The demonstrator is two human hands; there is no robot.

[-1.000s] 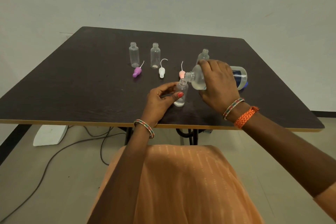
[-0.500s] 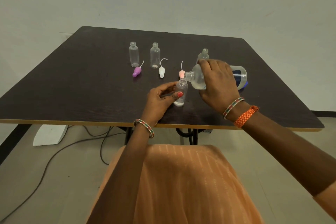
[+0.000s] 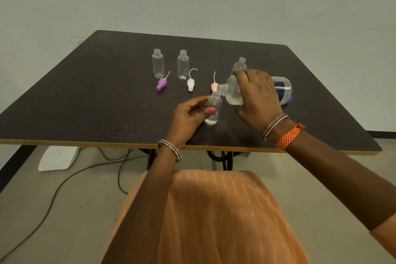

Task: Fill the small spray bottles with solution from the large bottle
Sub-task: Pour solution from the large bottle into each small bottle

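Clear plastic small bottle [image 3: 213,111] stands upright on the dark tabletop [image 3: 85,103] near the front edge, left hand [image 3: 188,118] pinching it, thumb in front and fingers [image 3: 198,100] curled behind. Right hand [image 3: 257,96] wraps the large bottle [image 3: 233,92], fingers curled over its body, tipped almost flat, mouth right above the small bottle's neck. Pour underway; stream too thin to see. Small bottle looks low, only a little liquid at the bottom, so first fill is early. Large bottle looks well under half full.

Left to do: two uncapped bottles [image 3: 158,63] [image 3: 182,64] at the back, apparently empty, and a third [image 3: 240,64] behind the right hand, level unclear. Three spray tops lie loose between: purple [image 3: 161,84], white [image 3: 190,84], pink [image 3: 214,86]. No bottle capped yet. Roughly one of four started, none finished.
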